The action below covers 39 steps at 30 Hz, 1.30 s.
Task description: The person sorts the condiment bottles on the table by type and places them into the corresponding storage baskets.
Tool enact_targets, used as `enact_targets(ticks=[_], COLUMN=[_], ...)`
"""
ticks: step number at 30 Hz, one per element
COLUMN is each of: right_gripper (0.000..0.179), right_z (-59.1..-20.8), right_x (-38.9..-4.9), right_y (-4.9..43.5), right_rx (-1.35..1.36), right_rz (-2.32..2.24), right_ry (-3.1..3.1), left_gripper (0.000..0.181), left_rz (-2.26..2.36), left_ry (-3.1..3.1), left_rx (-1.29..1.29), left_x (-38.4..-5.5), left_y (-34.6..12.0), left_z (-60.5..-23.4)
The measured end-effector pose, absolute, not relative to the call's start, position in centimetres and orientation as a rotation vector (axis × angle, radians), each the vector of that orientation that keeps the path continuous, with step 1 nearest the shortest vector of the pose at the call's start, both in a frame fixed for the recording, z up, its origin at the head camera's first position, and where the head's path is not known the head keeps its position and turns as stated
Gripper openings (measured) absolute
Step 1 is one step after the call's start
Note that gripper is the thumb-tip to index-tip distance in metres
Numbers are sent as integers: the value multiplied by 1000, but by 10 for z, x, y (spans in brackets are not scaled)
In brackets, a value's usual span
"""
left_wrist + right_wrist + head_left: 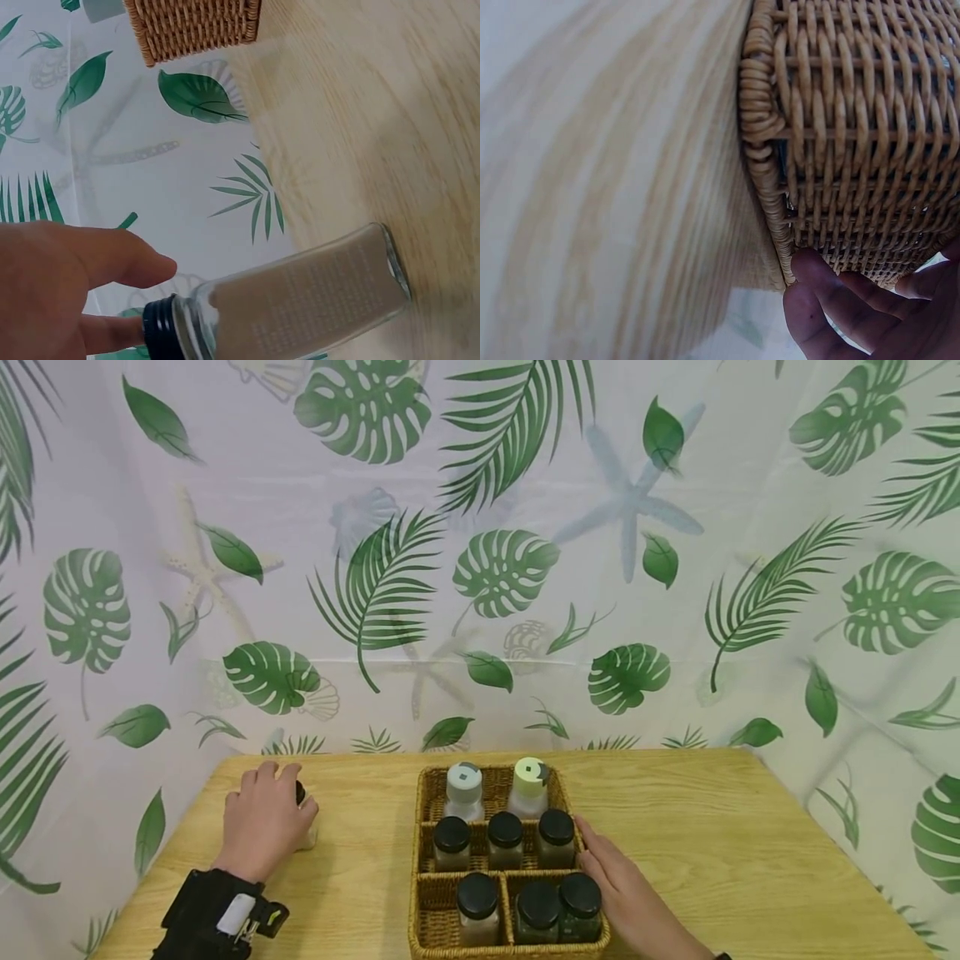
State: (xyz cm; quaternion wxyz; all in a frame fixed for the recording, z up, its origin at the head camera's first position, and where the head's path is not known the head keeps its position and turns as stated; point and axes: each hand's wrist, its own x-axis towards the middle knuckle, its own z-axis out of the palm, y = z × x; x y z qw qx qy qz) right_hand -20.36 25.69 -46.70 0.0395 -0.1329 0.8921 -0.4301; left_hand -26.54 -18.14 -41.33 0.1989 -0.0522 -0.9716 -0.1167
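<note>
On the left of the table, my left hand (264, 817) arches over a glass spice jar (310, 835) with a black cap. The left wrist view shows the jar (300, 300) filled with a brownish powder. The thumb (131, 259) stands apart from the cap (161, 330), and a finger reaches right at the cap. My right hand (618, 885) rests its fingers against the right side of a wicker basket (414, 893). In the right wrist view the fingertips (810, 266) touch the woven wall (855, 150) near an edge.
The basket is divided into compartments. A white-capped bottle (464, 789) and a yellow-green-capped bottle (530, 785) stand in its back row. Black-capped jars (506, 839) fill the middle and front rows. Behind the wooden table (675, 810) hangs a leaf-patterned cloth (480, 610).
</note>
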Motion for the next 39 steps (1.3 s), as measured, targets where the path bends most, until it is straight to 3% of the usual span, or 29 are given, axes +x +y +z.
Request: enact_targets(ticks=[29, 39], right_gripper=[56, 57], right_z=[-465, -466], right_x=[-203, -201], right_y=[256, 255], right_rx=[-428, -396], right_rz=[-1313, -1327], right_ry=[2784, 2751], left_gripper=[14, 15], left_rz=[-432, -428], left_ry=[-2672, -2659], left_rx=[-231, -306], left_x=[-272, -256], left_y=[-187, -174], left_z=[-415, -401])
